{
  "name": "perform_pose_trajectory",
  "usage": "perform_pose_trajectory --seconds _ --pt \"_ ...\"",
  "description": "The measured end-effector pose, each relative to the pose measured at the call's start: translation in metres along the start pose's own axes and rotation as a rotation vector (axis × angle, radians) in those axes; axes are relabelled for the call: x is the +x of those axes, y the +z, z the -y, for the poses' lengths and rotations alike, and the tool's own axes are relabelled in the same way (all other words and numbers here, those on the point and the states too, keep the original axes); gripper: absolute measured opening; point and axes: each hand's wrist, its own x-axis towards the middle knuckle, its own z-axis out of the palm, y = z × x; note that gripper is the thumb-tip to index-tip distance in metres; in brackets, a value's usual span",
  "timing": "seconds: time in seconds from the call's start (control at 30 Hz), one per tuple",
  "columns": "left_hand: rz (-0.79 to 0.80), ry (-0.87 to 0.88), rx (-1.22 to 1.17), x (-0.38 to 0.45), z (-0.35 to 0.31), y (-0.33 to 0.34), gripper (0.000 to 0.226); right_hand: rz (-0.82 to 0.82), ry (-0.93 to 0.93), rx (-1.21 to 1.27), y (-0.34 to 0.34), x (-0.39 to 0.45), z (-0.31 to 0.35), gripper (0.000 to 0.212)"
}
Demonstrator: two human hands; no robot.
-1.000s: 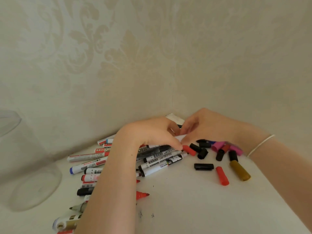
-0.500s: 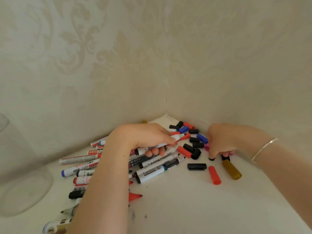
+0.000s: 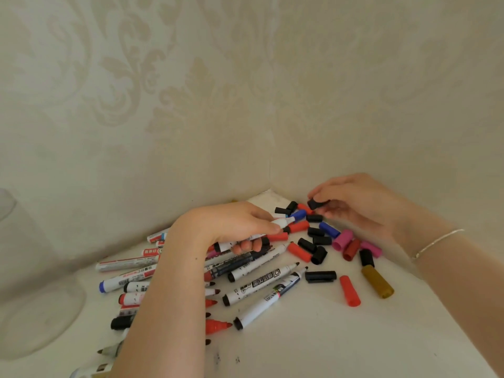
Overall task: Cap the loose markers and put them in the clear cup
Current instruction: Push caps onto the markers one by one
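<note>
The left hand (image 3: pixel 234 225) holds a white marker (image 3: pixel 261 232) in a closed grip, fingers curled round its barrel, tip aimed toward the corner. The right hand (image 3: pixel 351 203) pinches a black cap (image 3: pixel 316 204) between thumb and fingertips, just above the heap of loose caps (image 3: pixel 321 241). Uncapped markers (image 3: pixel 261 282) lie scattered on the white surface (image 3: pixel 327 336) beneath the left forearm. The clear cup (image 3: pixel 30 296) stands at the far left, well apart from both hands.
</note>
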Motion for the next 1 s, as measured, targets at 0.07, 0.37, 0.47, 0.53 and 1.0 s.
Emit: perform_pose_trajectory --seconds 0.07,0.37,0.47,0.53,1.0 --pt "-0.015 0.006 0.008 0.0 0.001 -0.001 0.018 0.056 0.03 0.09 0.003 0.001 -0.002 0.01" --pt "-0.068 0.081 0.055 -0.007 -0.002 -0.006 0.025 0.065 0.058 0.298 0.007 0.004 -0.006 0.007" --pt "-0.085 0.099 0.024 -0.009 -0.001 -0.008 0.023 0.09 0.049 0.32 0.009 0.004 -0.006 0.005" --pt "-0.091 0.113 0.007 -0.01 0.0 -0.009 0.026 0.113 0.048 0.346 0.009 0.004 -0.006 0.005" --pt "-0.161 0.154 -0.037 -0.007 -0.004 -0.008 0.024 0.153 -0.007 0.394 0.023 0.0 0.005 0.016"
